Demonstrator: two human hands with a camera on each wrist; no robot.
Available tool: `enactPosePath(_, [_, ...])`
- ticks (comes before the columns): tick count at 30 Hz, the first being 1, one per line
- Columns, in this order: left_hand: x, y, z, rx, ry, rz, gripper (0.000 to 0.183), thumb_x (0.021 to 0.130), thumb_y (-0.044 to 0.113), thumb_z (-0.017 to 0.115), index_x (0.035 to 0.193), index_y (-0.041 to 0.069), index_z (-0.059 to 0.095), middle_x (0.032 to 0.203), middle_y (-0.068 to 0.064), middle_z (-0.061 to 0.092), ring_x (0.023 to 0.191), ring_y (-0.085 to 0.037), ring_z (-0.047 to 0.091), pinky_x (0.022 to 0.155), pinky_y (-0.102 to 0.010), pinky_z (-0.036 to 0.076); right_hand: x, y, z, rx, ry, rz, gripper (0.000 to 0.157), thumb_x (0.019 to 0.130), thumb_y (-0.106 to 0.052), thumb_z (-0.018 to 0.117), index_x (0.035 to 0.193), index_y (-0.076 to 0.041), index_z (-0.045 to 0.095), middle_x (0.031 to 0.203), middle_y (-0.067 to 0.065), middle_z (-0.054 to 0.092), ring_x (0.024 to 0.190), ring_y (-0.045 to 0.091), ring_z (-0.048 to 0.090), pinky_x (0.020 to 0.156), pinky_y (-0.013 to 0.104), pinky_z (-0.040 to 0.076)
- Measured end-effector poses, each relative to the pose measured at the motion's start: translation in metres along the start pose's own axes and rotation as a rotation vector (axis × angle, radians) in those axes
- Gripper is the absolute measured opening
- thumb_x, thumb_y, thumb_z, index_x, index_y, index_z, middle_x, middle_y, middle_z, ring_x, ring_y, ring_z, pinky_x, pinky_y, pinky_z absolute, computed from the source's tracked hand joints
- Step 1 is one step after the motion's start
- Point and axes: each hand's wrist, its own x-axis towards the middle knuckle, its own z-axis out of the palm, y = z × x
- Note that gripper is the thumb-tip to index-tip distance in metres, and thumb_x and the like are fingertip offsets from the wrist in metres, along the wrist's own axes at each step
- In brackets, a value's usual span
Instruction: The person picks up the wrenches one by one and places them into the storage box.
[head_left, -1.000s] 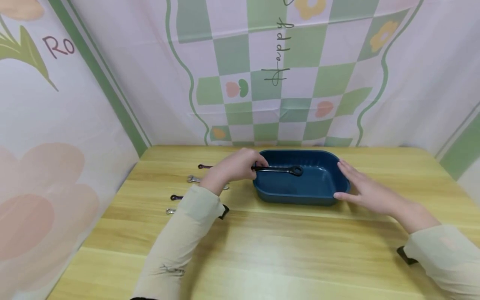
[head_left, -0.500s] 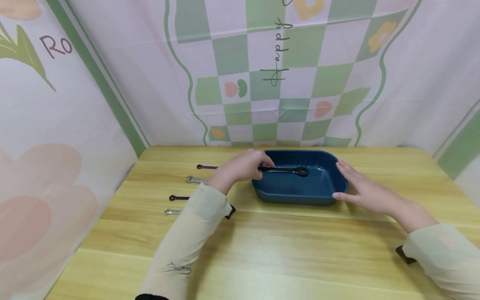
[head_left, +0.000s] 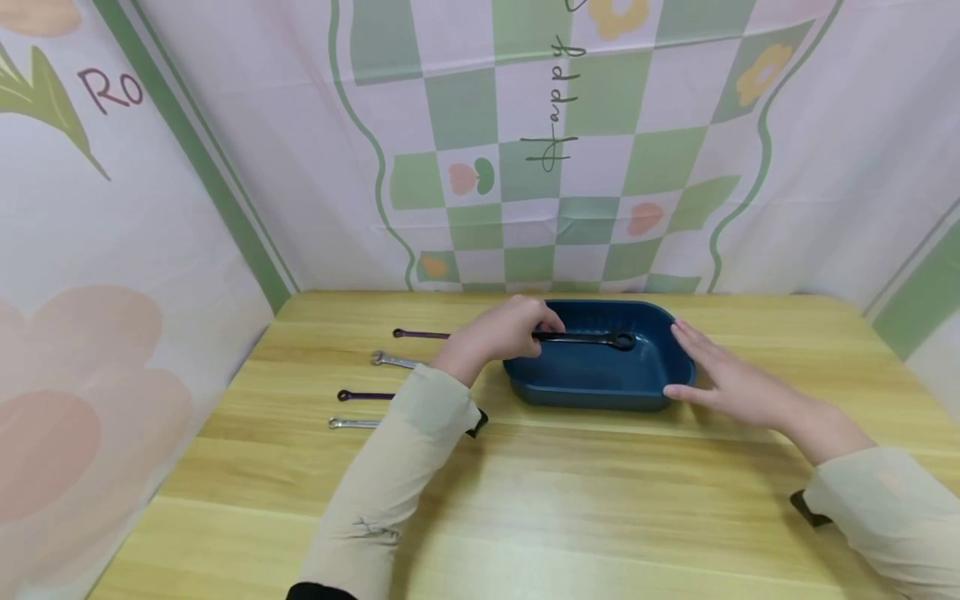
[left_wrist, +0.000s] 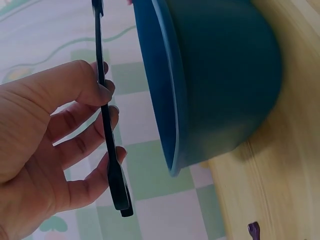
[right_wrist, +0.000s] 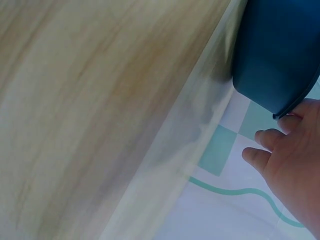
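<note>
Wrench [head_left: 588, 338], black, pinched between thumb and fingers of left hand [head_left: 510, 327], above basin [head_left: 585, 398]. Judged rigid, fairly weighty, smooth enough to slip, not fragile; mid-shank hold seems best for balance. Right hand [head_left: 738, 382], fingers extended, touches basin's right end. Versus half a second earlier: wrench and left hand lie farther toward that end.

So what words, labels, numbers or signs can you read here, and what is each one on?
"Happy": sideways, up the checked back cloth.
"RO": on the side cloth at the left.
A stroke above "Happy": cut off, unreadable.
Dark marks on the left sleeve: unreadable, perhaps just a drawing.
Silver wrenches: any markings too small to read.
Black wrench, blue tub: no readable lettering.
</note>
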Motion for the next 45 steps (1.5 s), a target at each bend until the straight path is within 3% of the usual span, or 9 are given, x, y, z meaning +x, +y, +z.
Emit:
enactPosePath(8, [0.013,0.011,0.007,0.022,-0.029,0.005,0.046,0.093,-0.005,0.065,0.135,0.013,0.069,0.129,-0.003,0.066,0.111,-0.014,0.058,0.078,-0.023,0.044,-0.001,0.001,0.0,0.005,-0.003,0.003,0.101,0.099,-0.044,0.067,0.164,-0.004,0.001,0.169,0.019,-0.008,0.149,0.054,0.005,0.11,0.076,0.017])
enactPosePath(15, [0.022,0.02,0.017,0.034,-0.034,0.003,0.044,0.096,-0.001,0.066,0.137,0.014,0.067,0.135,-0.001,0.065,0.122,-0.015,0.059,0.09,-0.023,0.05,-0.003,-0.001,0.0,0.019,-0.007,0.006,0.101,0.099,-0.043,0.066,0.164,-0.005,-0.001,0.169,0.018,-0.009,0.149,0.055,0.005,0.109,0.077,0.017])
enactPosePath(19, [0.024,0.024,0.022,0.035,-0.016,0.011,0.043,0.096,-0.001,0.066,0.137,0.014,0.068,0.134,-0.001,0.065,0.122,-0.016,0.059,0.09,-0.024,0.05,-0.003,-0.001,0.0,0.019,-0.006,0.01,0.101,0.1,-0.044,0.066,0.164,-0.005,-0.001,0.169,0.018,-0.01,0.149,0.055,0.004,0.11,0.076,0.016])
enactPosePath(30, [0.028,0.027,0.034,0.016,0.009,-0.054,0.042,0.097,0.002,0.067,0.137,0.014,0.067,0.137,0.001,0.064,0.121,-0.013,0.059,0.08,-0.02,0.047,0.0,-0.002,0.004,0.033,-0.018,0.011,0.101,0.1,-0.043,0.066,0.165,-0.006,-0.002,0.169,0.019,-0.009,0.149,0.055,0.004,0.11,0.076,0.017])
enactPosePath(45, [0.035,0.033,0.045,0.016,-0.019,-0.052,0.039,0.097,0.002,0.068,0.134,0.015,0.069,0.132,-0.002,0.066,0.12,-0.015,0.06,0.092,-0.024,0.051,-0.002,0.001,-0.001,0.017,-0.017,0.021,0.101,0.1,-0.044,0.066,0.164,-0.005,-0.001,0.169,0.019,-0.009,0.148,0.056,0.009,0.11,0.075,0.02])
